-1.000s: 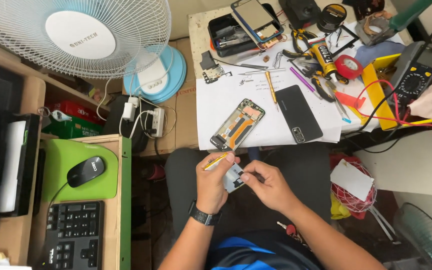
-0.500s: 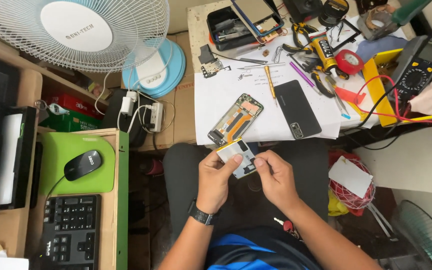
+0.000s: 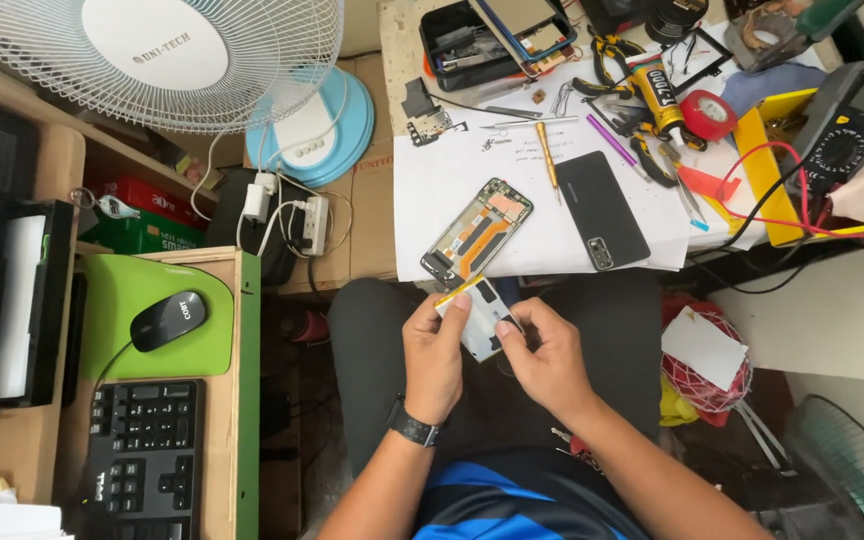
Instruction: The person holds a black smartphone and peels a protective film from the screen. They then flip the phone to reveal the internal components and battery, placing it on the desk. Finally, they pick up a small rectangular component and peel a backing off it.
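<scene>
**Both hands lowered toward the lap with the phone part**

Since half a second ago the two hands have drawn down and away from the table edge, carrying the small part with them; a second ago it sat lower still between them. The left hand (image 3: 435, 352) pinches the flat phone part (image 3: 482, 318) along its left edge, fingers closed on it, and also holds a thin yellow strip (image 3: 457, 291) that juts up from its top corner. The right hand (image 3: 544, 358) grips the part's lower right end, thumb and fingertips closed on it. The part is a pale, whitish rectangle with a dark patch near its upper end, tilted, held above the dark-trousered lap just below the white paper sheet (image 3: 432, 190).

On that sheet lie an opened phone frame (image 3: 477, 232) with orange and green insides and a black back cover (image 3: 602, 209). Farther up stand a yellow glue tube (image 3: 658, 92) and a red tape roll (image 3: 707, 113). Left, under the white fan (image 3: 152, 50), a red box (image 3: 147, 197) sits above a green box (image 3: 137, 232) on the shelf, both with printed lettering.
</scene>
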